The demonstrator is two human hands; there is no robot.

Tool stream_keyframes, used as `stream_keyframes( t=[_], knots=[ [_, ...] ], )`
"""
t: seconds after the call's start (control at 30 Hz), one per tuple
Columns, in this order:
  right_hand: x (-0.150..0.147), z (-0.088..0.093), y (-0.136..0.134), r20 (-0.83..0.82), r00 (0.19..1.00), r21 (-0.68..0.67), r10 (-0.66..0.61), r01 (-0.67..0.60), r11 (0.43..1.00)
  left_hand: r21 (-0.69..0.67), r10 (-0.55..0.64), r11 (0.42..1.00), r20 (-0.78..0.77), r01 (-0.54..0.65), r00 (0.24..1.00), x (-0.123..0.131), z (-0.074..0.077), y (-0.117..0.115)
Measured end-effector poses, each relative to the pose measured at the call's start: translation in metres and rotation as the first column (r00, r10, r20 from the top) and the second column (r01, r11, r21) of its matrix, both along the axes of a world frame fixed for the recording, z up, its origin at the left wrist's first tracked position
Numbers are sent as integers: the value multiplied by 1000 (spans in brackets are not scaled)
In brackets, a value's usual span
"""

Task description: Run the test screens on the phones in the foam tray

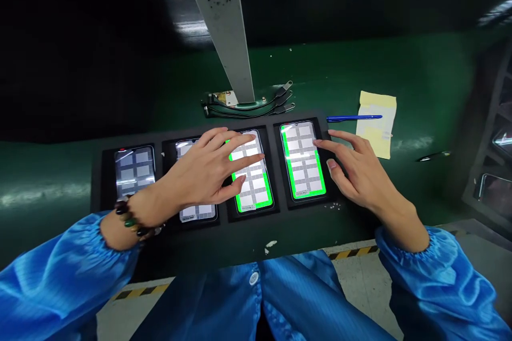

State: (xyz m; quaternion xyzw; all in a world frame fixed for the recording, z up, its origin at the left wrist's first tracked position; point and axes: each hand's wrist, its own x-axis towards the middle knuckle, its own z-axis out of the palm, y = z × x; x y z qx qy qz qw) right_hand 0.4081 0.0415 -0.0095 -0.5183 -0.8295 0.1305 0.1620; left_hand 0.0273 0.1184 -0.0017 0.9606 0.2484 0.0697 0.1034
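Note:
Several smartphones lie face up in a row in a black foam tray (224,219). My left hand (208,168) reaches over the second phone (200,212), its fingers spread across the lit screen of the third phone (252,192). That screen shows grey and white blocks, with green along part of its border. Beside the rightmost phone (303,162), my right hand (356,170) has its index fingertip at the screen's right edge, fingers apart. Green runs along most of that screen's border. The leftmost phone (135,170) has a dimmer screen with the same block pattern.
Behind the tray, short black cables (256,112) lie at the foot of a grey metal post (228,26). A blue pen (354,118) rests partly on a yellow paper (376,125). At the far right stands another dark tray with a phone (496,192).

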Motion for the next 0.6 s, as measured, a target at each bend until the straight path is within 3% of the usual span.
stream_keyframes(
  t=[0.37, 0.6],
  knots=[
    [0, -5, 42, -45, 999, -20, 17, -18, 1000, -22, 109, 994, -12, -109, 994, 3, 2, 27],
    [-11, -5, 51, -70, 996, 1, 56, -56, 998, 56, 159, 986, -17, -158, 987, 2, 1, 28]
  ],
)
